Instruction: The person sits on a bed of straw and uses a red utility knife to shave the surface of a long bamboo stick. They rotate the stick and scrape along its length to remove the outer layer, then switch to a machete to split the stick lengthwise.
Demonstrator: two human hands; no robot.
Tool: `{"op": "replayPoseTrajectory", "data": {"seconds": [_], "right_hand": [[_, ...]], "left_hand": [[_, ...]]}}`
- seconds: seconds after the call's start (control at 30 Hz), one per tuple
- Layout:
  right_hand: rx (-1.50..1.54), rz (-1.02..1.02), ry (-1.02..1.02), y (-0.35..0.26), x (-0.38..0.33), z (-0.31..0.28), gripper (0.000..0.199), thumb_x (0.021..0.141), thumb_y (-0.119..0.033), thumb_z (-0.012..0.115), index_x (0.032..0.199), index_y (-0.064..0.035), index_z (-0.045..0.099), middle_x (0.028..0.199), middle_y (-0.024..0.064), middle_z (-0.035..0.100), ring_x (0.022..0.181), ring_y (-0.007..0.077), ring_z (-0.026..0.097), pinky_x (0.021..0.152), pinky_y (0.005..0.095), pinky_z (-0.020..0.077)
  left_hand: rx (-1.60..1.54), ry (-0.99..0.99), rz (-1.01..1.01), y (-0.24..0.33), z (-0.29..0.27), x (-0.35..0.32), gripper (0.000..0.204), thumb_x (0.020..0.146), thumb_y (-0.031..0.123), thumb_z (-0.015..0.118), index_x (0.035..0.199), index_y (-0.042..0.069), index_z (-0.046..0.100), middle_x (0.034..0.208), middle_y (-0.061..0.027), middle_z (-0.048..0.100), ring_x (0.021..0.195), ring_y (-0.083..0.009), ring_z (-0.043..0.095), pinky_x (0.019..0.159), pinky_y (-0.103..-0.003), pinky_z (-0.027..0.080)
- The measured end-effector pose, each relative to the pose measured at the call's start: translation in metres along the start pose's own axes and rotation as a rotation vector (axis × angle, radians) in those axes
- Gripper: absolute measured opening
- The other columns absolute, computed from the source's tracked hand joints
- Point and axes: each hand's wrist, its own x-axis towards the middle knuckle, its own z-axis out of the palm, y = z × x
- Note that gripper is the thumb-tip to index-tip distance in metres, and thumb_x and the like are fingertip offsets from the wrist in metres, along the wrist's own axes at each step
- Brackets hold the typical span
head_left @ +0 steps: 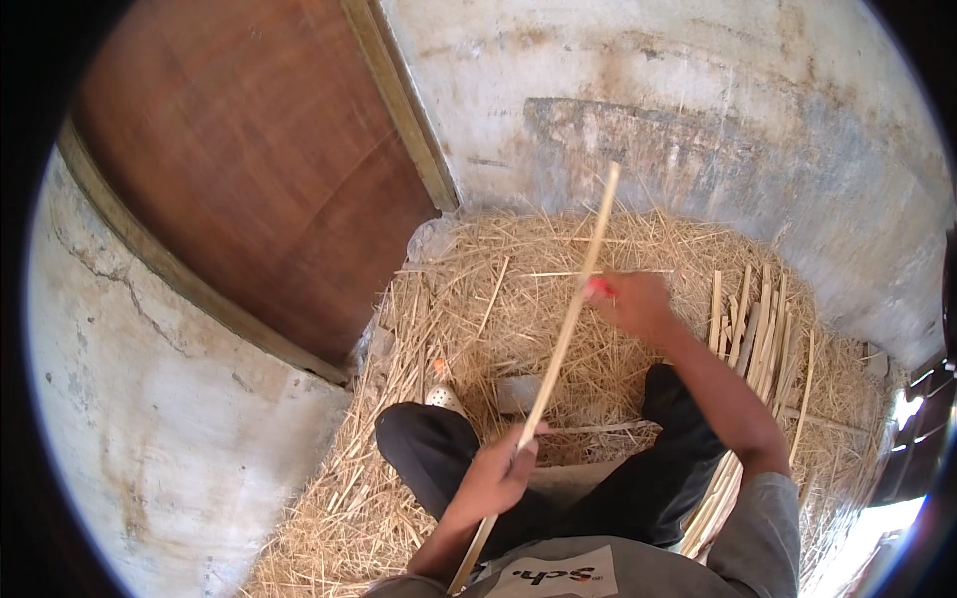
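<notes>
A long pale bamboo strip (573, 309) runs from my lap up toward the back wall. My left hand (498, 473) is shut around its lower part, just above my knees. Farther up the strip, my right hand (633, 304) grips a small tool with a red handle (600, 286) and holds it against the strip. I sit with my dark-trousered legs bent over a floor covered in thin shavings.
A bundle of split bamboo strips (753, 334) lies to my right on the shavings. A brown wooden door (259, 169) stands at the left in a cracked plaster wall (150, 399). A stained concrete wall (698, 130) closes the back. A pale shoe (444, 397) shows by my left knee.
</notes>
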Motion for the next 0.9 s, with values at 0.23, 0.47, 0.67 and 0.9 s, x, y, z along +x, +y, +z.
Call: {"op": "replayPoseTrajectory", "data": {"seconds": [0.23, 0.47, 0.67, 0.9], "right_hand": [[0.135, -0.325, -0.048, -0.071, -0.047, 0.005, 0.054, 0.082, -0.061, 0.057, 0.065, -0.0094, 0.057, 0.049, 0.0091, 0.054, 0.043, 0.0264, 0.056, 0.044, 0.039, 0.0427], [0.118, -0.396, 0.001, -0.064, -0.058, 0.008, 0.055, 0.083, -0.061, 0.056, 0.063, -0.0101, 0.056, 0.047, 0.0083, 0.053, 0.04, 0.0273, 0.055, 0.042, 0.0386, 0.0429], [0.041, -0.264, -0.108, -0.053, -0.048, 0.005, 0.055, 0.083, -0.062, 0.056, 0.062, -0.01, 0.056, 0.044, 0.0081, 0.051, 0.041, 0.0274, 0.057, 0.04, 0.0406, 0.0421], [0.138, -0.256, -0.046, -0.049, -0.042, 0.004, 0.052, 0.081, -0.061, 0.059, 0.066, -0.0108, 0.057, 0.045, 0.0083, 0.052, 0.04, 0.0263, 0.056, 0.04, 0.0401, 0.0421]], "left_hand": [[-0.214, 0.111, -0.019, -0.011, 0.011, 0.033, 0.024, 0.098, 0.013, 0.046, 0.117, 0.001, 0.054, 0.065, 0.0042, 0.04, 0.058, -0.0053, 0.037, 0.053, -0.022, 0.032], [-0.324, 0.106, -0.121, 0.0, 0.022, 0.034, 0.034, 0.098, 0.016, 0.049, 0.129, 0.003, 0.052, 0.07, 0.003, 0.048, 0.062, -0.0045, 0.039, 0.057, -0.02, 0.035], [-0.157, 0.19, -0.08, -0.005, 0.031, 0.03, 0.03, 0.097, 0.016, 0.05, 0.123, 0.002, 0.055, 0.073, -0.001, 0.052, 0.065, -0.0069, 0.042, 0.059, -0.024, 0.038], [-0.023, 0.272, -0.029, 0.014, 0.028, 0.034, 0.029, 0.096, 0.015, 0.05, 0.121, 0.002, 0.056, 0.07, -0.0088, 0.055, 0.063, -0.0137, 0.049, 0.06, -0.031, 0.043]]}}
